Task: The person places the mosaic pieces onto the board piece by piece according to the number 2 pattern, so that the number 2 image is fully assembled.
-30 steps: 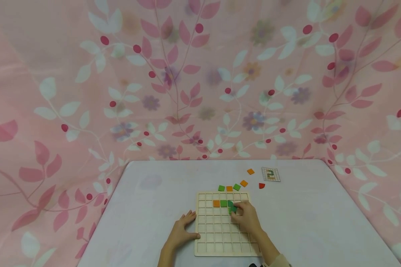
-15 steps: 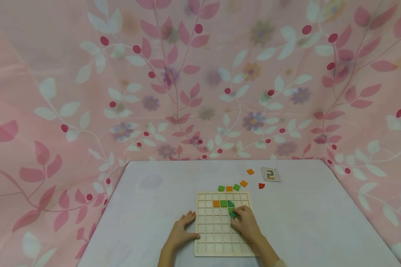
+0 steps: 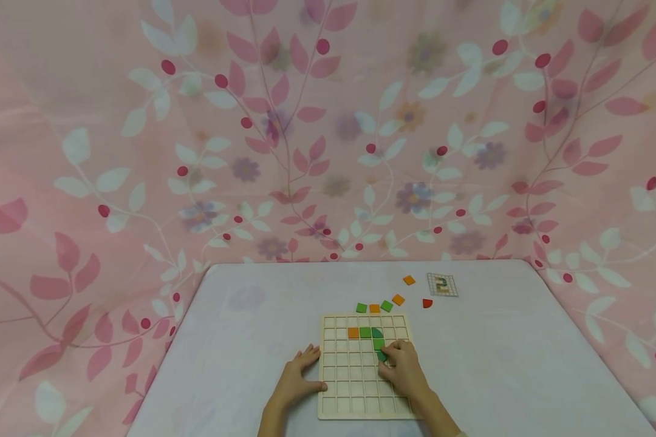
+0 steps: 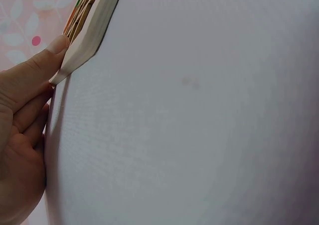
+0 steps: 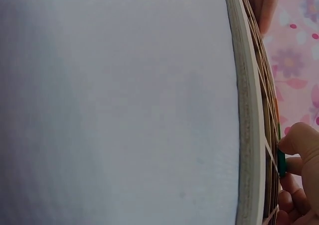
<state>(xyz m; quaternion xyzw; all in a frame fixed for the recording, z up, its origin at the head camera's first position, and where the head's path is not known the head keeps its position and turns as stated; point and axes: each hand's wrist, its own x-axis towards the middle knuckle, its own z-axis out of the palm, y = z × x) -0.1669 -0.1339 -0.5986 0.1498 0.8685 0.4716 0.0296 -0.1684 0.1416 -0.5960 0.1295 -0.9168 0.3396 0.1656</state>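
A pale wooden grid board (image 3: 341, 388) lies on the white table. My left hand (image 3: 295, 379) is at the board's left side with its fingers extended, and in the left wrist view the thumb (image 4: 56, 47) rests on the rim. With thumb and fingertips, my right hand (image 3: 407, 368) pinches a dark green tile (image 3: 382, 356), partly covered by the fingers, at a cell in the board's middle right. Just above it sits a light green square (image 3: 379, 344). An orange square (image 3: 353, 332), a green square (image 3: 365, 332) and a dark green quarter-round tile (image 3: 377, 332) fill a row higher up.
Beyond the board's far edge lie loose green tiles (image 3: 362, 308), orange tiles (image 3: 398, 300) and a red quarter-round tile (image 3: 427, 303). A small grid card (image 3: 443, 284) with a 2-shaped pattern is at the back right. A pink floral curtain (image 3: 328, 152) stands behind the table.
My right hand has moved slightly toward me, bringing the dark green tile from over the light green square to the cell below it. The left hand has stayed put.
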